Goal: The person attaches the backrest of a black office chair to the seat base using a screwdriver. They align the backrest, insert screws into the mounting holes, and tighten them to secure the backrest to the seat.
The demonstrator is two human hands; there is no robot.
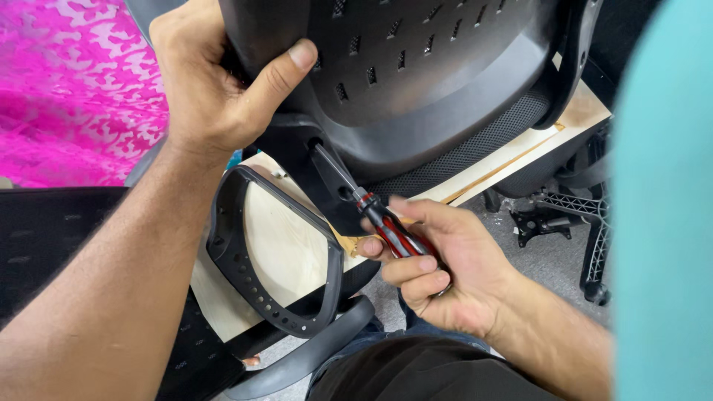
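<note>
Bracing first: left hand (215, 82) clamped over the edge of the black plastic chair back (416, 67), thumb pressed flat on the shell, pink patterned fabric (74, 82) off to the far left behind it. Just below and right of that hand, loose black armrest frame (271, 256) lying on the pale wooden board (286, 245), not attached to anything visible. Then the working bit: screwdriver (386, 226) with red and black handle, shaft angled up-left into the recessed hole at the base of the back shell, tip hidden inside so can't tell if it's seated on a screw. Right hand (438, 271) wrapped tight round the handle, fingers curled, thumb along the side. Probably best to keep the shaft dead in line with the hole, push in firmly while turning, and hold the shell steady with that left grip so the bit doesn't cam out. Farther right, black chair base (587, 223) on the grey floor, well apart.
</note>
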